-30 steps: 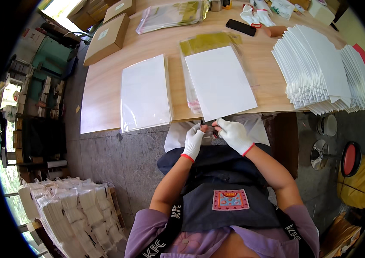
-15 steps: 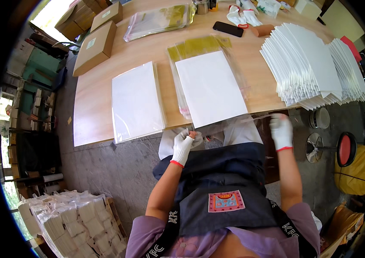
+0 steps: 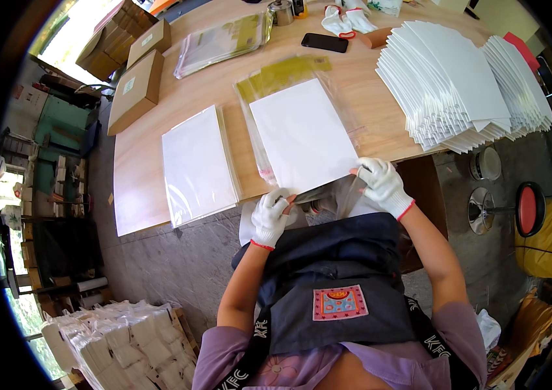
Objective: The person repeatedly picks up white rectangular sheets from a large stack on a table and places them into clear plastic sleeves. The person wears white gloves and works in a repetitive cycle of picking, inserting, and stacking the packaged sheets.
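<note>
A white board lies on a stack of clear plastic sleeves with yellow-green far ends, at the table's near edge. Both my hands wear white gloves with red cuffs, the fingertips bare. At the board's near left corner, my left hand is closed in a pinch on the sleeve's edge. My right hand pinches clear film at the near right corner; some film hangs below the fingers. How far the board sits inside a sleeve is hard to see. Left of it lies a pile of sleeved white boards.
Tall fanned stacks of white boards stand on the right of the wooden table. Farther back are a phone, spare gloves, more sleeves and cardboard boxes. A stool stands right; wrapped bundles lie at lower left.
My right hand has come in from the right to the board's near right corner. The film stretched between my hands now hangs slack. My left hand stays near the left corner.
</note>
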Demonstrator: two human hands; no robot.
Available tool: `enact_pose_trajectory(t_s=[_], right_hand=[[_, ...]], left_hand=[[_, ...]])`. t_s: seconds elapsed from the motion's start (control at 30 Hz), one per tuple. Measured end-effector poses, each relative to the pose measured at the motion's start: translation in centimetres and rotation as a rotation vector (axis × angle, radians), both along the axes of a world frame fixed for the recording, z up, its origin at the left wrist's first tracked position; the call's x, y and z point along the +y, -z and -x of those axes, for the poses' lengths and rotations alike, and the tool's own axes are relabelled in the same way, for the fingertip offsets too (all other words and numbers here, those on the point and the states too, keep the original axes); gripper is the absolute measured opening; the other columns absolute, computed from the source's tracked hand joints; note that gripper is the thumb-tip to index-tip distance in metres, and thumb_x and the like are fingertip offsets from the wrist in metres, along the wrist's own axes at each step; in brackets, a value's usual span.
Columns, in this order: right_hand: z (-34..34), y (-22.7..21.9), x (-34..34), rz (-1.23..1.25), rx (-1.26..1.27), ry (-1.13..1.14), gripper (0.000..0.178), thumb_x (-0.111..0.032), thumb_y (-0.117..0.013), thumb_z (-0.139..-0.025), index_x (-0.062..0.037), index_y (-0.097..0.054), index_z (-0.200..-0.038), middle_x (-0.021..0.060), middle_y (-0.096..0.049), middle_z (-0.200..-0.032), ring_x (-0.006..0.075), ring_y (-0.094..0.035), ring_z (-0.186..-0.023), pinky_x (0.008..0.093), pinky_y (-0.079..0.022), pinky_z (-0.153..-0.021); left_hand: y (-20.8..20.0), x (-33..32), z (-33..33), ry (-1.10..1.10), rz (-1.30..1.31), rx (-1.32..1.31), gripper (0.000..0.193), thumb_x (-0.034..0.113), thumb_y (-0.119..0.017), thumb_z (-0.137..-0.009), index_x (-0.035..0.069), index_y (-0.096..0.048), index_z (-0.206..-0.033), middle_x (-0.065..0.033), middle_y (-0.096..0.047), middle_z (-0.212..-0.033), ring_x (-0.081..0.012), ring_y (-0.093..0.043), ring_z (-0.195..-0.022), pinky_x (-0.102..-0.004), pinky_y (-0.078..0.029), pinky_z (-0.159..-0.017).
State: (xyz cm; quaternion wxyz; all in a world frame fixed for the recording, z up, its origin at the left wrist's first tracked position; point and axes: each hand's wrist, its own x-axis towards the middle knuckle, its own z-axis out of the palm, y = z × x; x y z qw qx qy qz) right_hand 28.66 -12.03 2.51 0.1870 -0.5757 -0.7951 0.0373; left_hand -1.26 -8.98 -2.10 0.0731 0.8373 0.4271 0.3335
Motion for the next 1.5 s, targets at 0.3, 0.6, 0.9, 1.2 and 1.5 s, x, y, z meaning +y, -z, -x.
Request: enact_pose_trajectory(t_s=[0.3, 0.6, 0.9, 1.2, 1.5], right_hand=[[0.8, 3.4, 0.8, 0.214, 0.241, 0.556, 0.024, -0.030, -0.060, -0.080, -0.0072, -0.054, -0.079, 0.0139, -0.063, -0.077, 0.0348, -0.060, -0.071, 0.0460, -0.044, -0.061], [-0.6, 3.4, -0.1, 0.728, 1.132, 0.484, 0.015, -0.021, -0.053, -0.090, -0.0069, -0.057, -0.087, 0.0005, -0.056, -0.065, 0.0058, -0.049, -0.051, 0.0208, -0.039, -0.044], [12.5, -1.7, 5.3, 0.843, 1.353, -0.012, 0.016, -0.022, -0.059, -0.088, -0.0060, -0.057, -0.088, -0.0002, -0.057, -0.067, 0.0050, -0.047, -0.052, 0.0214, -0.038, -0.046], [23.7, 1.0, 8.5, 0.731, 0.615, -0.005, 0.050, -0.054, -0.050, -0.084, -0.0062, -0.062, -0.089, 0.0132, -0.064, -0.072, 0.0308, -0.061, -0.070, 0.0416, -0.046, -0.064], [1.5, -8.8, 0.7, 0.240, 1.215, 0.322, 0.019, -0.018, -0.050, -0.092, -0.0035, -0.060, -0.099, 0.0032, -0.061, -0.073, 0.0077, -0.055, -0.058, 0.0213, -0.045, -0.051]], left_hand=[[0.8, -1.1, -1.2, -0.383, 0.945, -1.255, 0.020, 0.003, -0.064, -0.081, 0.005, -0.054, -0.099, 0.0004, -0.055, -0.076, -0.0088, -0.055, -0.063, -0.0255, -0.050, -0.055], [-6.1, -0.4, -1.3, -0.178, 0.910, -0.867, 0.026, 0.004, -0.060, -0.086, -0.004, -0.054, -0.110, -0.0015, -0.060, -0.079, -0.0067, -0.056, -0.071, -0.0201, -0.047, -0.062], [-10.1, -1.1, 11.8, -0.412, 0.428, -0.962, 0.030, 0.002, -0.057, -0.087, -0.004, -0.056, -0.116, 0.0044, -0.050, -0.079, -0.0027, -0.041, -0.066, -0.0169, -0.034, -0.058], [-0.5, 1.8, 23.7, -0.694, 0.388, -0.573, 0.040, 0.002, -0.047, -0.088, -0.004, -0.048, -0.127, -0.0116, -0.057, -0.116, -0.0144, -0.052, -0.102, -0.0240, -0.041, -0.089], [2.3, 1.7, 25.3, -0.644, 0.474, -0.744, 0.039, 0.006, -0.046, -0.091, -0.006, -0.046, -0.128, -0.0144, -0.049, -0.129, -0.0169, -0.050, -0.107, -0.0263, -0.039, -0.091]])
